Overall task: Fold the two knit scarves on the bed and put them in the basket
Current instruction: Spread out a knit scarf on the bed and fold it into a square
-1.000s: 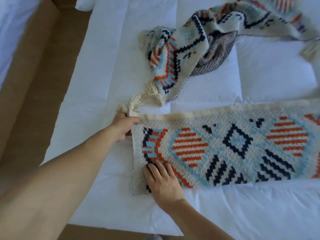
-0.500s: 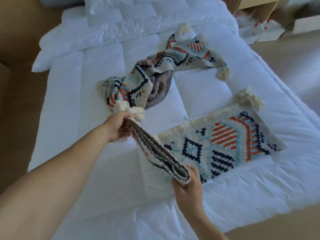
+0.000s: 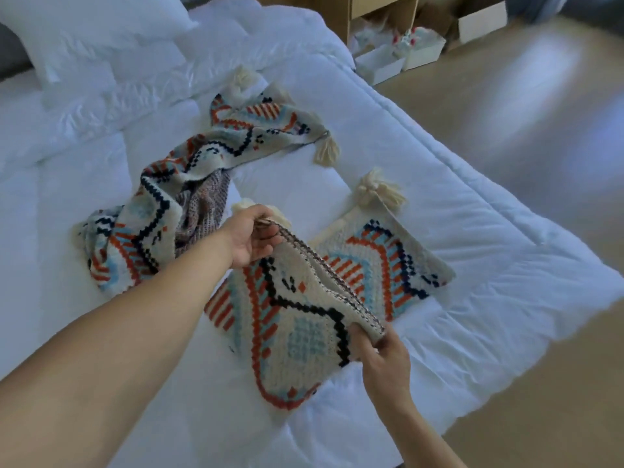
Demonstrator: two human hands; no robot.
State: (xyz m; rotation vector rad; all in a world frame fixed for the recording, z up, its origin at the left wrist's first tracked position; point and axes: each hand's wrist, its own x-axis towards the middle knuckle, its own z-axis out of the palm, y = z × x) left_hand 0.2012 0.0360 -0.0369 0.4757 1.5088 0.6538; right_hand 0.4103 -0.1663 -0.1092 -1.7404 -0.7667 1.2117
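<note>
A cream knit scarf (image 3: 297, 339) with orange, blue and black pattern lies across the white bed (image 3: 472, 251), one end lifted and doubled over toward its far tasselled end (image 3: 381, 190). My left hand (image 3: 253, 236) grips the lifted end's far corner by a tassel. My right hand (image 3: 378, 349) pinches the near corner of that same edge. A second scarf (image 3: 175, 211) of the same pattern lies crumpled behind, stretching toward the pillows. No basket is in view.
White pillows (image 3: 84, 32) sit at the head of the bed, upper left. Beyond the bed's far corner stand a wooden shelf (image 3: 381, 8) and white boxes (image 3: 418, 52) on the tan floor (image 3: 540, 130).
Both hands went from pressing the flat scarf end to gripping its corners, lifting it and carrying it over toward the other end. My view swung right along the bed.
</note>
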